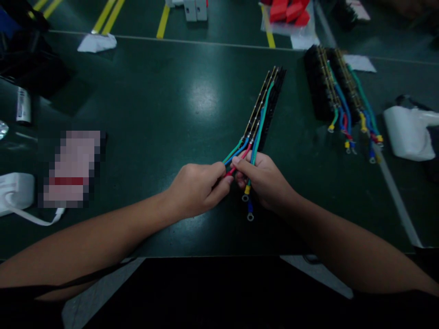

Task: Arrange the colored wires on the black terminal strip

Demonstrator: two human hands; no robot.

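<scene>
A long black strip with brass bars (265,103) lies slanted on the green table, with green, blue and red wires running from it toward me. My left hand (202,187) pinches the green, blue and red wires (240,148) on the strip's left side; their ends are hidden in its fingers. Close against it, my right hand (262,176) is closed around the near end of the wires, thumb on top. Below that hand hang two wire ends with ring terminals (247,189), one with a yellow sleeve and one with a blue sleeve.
Two similar wired black strips (331,84) lie at the right, near a white device (408,132). A phone (73,169) on a cable and a white charger (17,192) are at the left. Red parts in a plastic bag (290,13) lie at the back.
</scene>
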